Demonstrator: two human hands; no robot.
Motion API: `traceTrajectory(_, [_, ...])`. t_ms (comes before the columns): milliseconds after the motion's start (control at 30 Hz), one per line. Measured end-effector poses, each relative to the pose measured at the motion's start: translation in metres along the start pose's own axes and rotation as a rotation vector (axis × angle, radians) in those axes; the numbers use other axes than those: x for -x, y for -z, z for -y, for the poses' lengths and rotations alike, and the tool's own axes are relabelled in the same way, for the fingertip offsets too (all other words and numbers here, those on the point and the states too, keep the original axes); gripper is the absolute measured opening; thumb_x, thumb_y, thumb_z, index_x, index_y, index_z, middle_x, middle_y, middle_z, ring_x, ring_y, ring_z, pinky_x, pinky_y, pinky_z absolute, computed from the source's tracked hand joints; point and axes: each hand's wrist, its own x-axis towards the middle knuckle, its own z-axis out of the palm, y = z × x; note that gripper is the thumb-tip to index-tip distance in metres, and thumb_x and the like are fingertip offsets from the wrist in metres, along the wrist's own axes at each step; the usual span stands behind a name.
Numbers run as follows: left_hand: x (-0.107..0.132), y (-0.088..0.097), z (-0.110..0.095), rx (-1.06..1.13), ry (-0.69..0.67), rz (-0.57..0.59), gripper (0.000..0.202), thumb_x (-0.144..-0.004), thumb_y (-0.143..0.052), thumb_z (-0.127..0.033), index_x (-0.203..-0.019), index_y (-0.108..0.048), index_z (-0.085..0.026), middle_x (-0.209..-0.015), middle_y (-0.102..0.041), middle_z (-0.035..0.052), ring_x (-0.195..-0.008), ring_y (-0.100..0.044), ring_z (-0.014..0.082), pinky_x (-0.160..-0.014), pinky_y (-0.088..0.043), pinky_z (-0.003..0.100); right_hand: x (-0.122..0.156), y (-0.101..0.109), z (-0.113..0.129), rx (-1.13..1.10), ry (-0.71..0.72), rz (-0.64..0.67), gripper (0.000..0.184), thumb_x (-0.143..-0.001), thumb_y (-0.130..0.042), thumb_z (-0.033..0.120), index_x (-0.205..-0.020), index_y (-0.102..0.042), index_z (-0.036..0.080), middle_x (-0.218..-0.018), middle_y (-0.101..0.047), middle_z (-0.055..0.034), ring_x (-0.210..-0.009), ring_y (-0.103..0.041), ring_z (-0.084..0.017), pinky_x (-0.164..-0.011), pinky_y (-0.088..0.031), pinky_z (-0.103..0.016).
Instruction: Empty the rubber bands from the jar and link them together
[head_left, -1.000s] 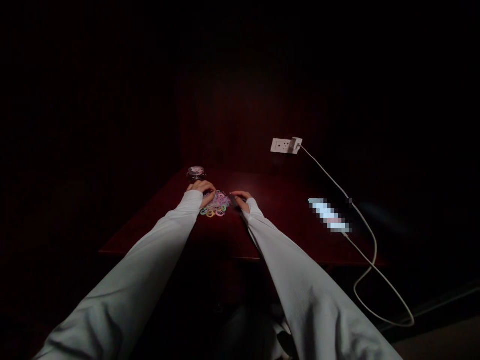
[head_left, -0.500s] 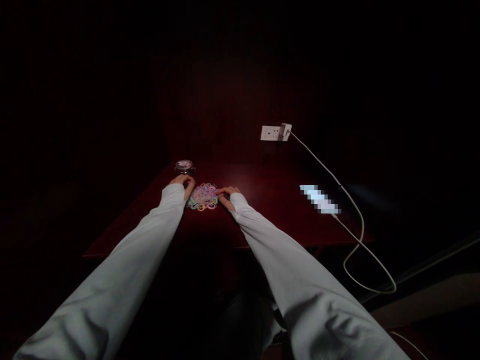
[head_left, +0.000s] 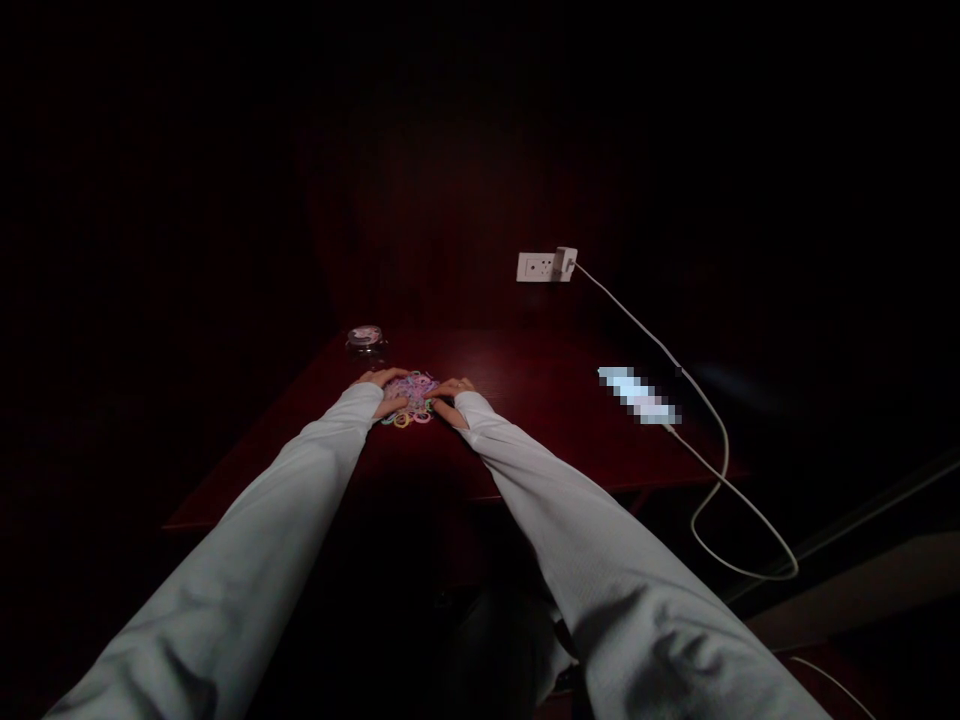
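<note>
A loose pile of small pastel hair ties (head_left: 412, 392) in pink, purple, green and yellow lies on the dark red table. My left hand (head_left: 385, 386) rests against the pile's left side, fingers stretched over its far edge and thumb apart along the near side. On the right, my right hand (head_left: 451, 390) touches the heap with its fingers extended and thumb apart. Both hands look open around the pile, though the fingertips are small and partly lost among the ties. Just beyond my left hand stands a clear round jar (head_left: 365, 341) with a pinkish, patterned top.
A pixelated bright device (head_left: 637, 395) lies on the table (head_left: 540, 430) at right. Its white cable (head_left: 724, 440) loops past the table edge up to a charger (head_left: 565, 262) in the wall socket (head_left: 534, 267). The surroundings are very dark.
My left hand has moved right and nearer, from beside the jar onto the pile, its fingers spreading over it. My right hand has shifted slightly left onto the ties.
</note>
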Motion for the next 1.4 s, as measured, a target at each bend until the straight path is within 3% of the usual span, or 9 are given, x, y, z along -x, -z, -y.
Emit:
traceTrajectory(233, [-0.005,0.003,0.001,0.199,-0.039,-0.002,0.054,-0.079,-0.061,-0.043,-0.125,-0.074,-0.019,-0.110,-0.082,0.0058,-0.096,-0.074,0.0274,-0.092,-0.058,0.036,0.001,0.002,-0.001,-0.031,0.016,-0.033,0.018,-0.096,-0.069,0.022,-0.106,-0.084,0.025,-0.108,-0.072,-0.0041,-0.109,-0.057,-0.021,-0.104,-0.041,-0.036])
traceTrajectory(500, [-0.010,0.001,-0.005,0.331,0.049,-0.276,0.048,-0.078,-0.065,-0.045,-0.117,-0.077,-0.020,-0.104,-0.082,0.0080,-0.095,-0.076,0.0270,-0.092,-0.059,0.035,0.000,0.006,0.000,-0.071,0.018,-0.067,0.019,-0.097,-0.066,0.022,-0.105,-0.083,0.026,-0.110,-0.073,-0.0040,-0.109,-0.060,-0.021,-0.106,-0.042,-0.037])
traceTrajectory(667, [-0.016,0.005,-0.007,0.387,0.102,-0.307,0.050,-0.070,-0.069,-0.041,-0.115,-0.076,-0.020,-0.099,-0.082,0.0068,-0.085,-0.074,0.0239,-0.088,-0.061,0.036,-0.002,0.004,-0.002,-0.078,0.016,-0.082,0.017,-0.095,-0.067,0.022,-0.102,-0.082,0.027,-0.109,-0.074,-0.0031,-0.110,-0.061,-0.022,-0.110,-0.042,-0.041])
traceTrajectory(867, [-0.015,0.005,-0.008,0.413,-0.008,-0.231,0.051,-0.076,-0.067,-0.040,-0.122,-0.074,-0.021,-0.110,-0.082,0.0064,-0.085,-0.073,0.0219,-0.093,-0.061,0.037,-0.001,0.006,0.000,-0.080,0.004,-0.078,0.018,-0.095,-0.066,0.023,-0.101,-0.082,0.027,-0.109,-0.075,-0.0030,-0.110,-0.061,-0.021,-0.110,-0.042,-0.040])
traceTrajectory(1033, [-0.009,0.006,-0.012,0.394,-0.119,-0.175,0.055,-0.081,-0.060,-0.034,-0.133,-0.070,-0.023,-0.123,-0.080,0.0072,-0.101,-0.073,0.0250,-0.103,-0.056,0.042,-0.001,0.009,0.002,-0.080,-0.036,-0.106,0.019,-0.096,-0.064,0.023,-0.097,-0.082,0.026,-0.109,-0.075,-0.0031,-0.111,-0.062,-0.021,-0.111,-0.042,-0.039])
traceTrajectory(1300, [-0.001,0.006,-0.017,0.057,-0.071,-0.060,0.058,-0.080,-0.068,-0.046,-0.135,-0.071,-0.026,-0.129,-0.076,0.0099,-0.119,-0.069,0.0364,-0.110,-0.051,0.052,0.001,0.016,0.007,-0.058,-0.117,-0.153,0.020,-0.096,-0.062,0.021,-0.093,-0.081,0.025,-0.105,-0.077,-0.0029,-0.107,-0.066,-0.020,-0.109,-0.045,-0.036])
traceTrajectory(1400, [0.002,0.005,-0.018,0.032,-0.044,-0.008,0.056,-0.078,-0.069,-0.042,-0.132,-0.073,-0.028,-0.127,-0.078,0.0072,-0.117,-0.070,0.0349,-0.107,-0.053,0.048,0.000,0.016,0.008,-0.047,-0.112,-0.132,0.019,-0.096,-0.063,0.021,-0.092,-0.081,0.025,-0.104,-0.077,-0.0024,-0.106,-0.066,-0.020,-0.108,-0.045,-0.034])
